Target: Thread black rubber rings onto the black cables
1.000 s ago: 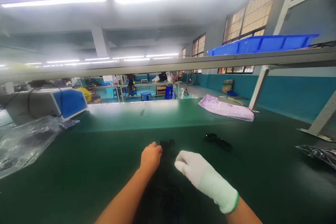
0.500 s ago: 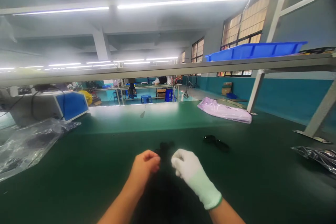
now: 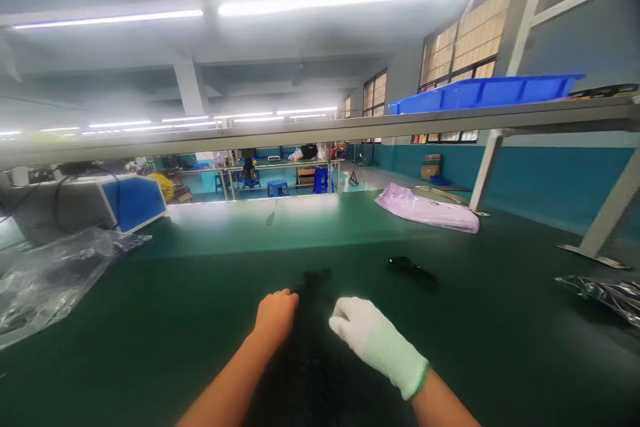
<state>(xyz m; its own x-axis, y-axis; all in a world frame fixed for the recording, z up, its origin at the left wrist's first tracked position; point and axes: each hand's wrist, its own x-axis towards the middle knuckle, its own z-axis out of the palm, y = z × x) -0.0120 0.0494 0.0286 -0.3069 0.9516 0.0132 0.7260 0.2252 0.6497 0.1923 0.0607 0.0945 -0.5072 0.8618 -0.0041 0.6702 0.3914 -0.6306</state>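
My left hand (image 3: 277,315) is bare and closed, its back turned up and its fingertips curled out of sight beside a dark, blurred object (image 3: 317,277) on the green tabletop (image 3: 165,320). My right hand (image 3: 354,323) wears a white knit glove with a green-edged cuff. Its fingers are bent into a pinch on the other side of the dark object; what they hold, if anything, cannot be made out. Farther right lies a black, elongated item (image 3: 411,269), possibly a strap or cable.
Clear plastic bags (image 3: 60,280) and a blue-and-grey box (image 3: 133,203) sit at left. Toward the back right lies a pink plastic-wrapped package (image 3: 427,209). A black plastic-wrapped bundle (image 3: 603,295) is at far right. Overhead, a shelf (image 3: 300,138) carries a blue tray (image 3: 485,95).
My left hand has turned over so its back faces up, and has shifted slightly left. My right hand has moved slightly down and right, away from the left.
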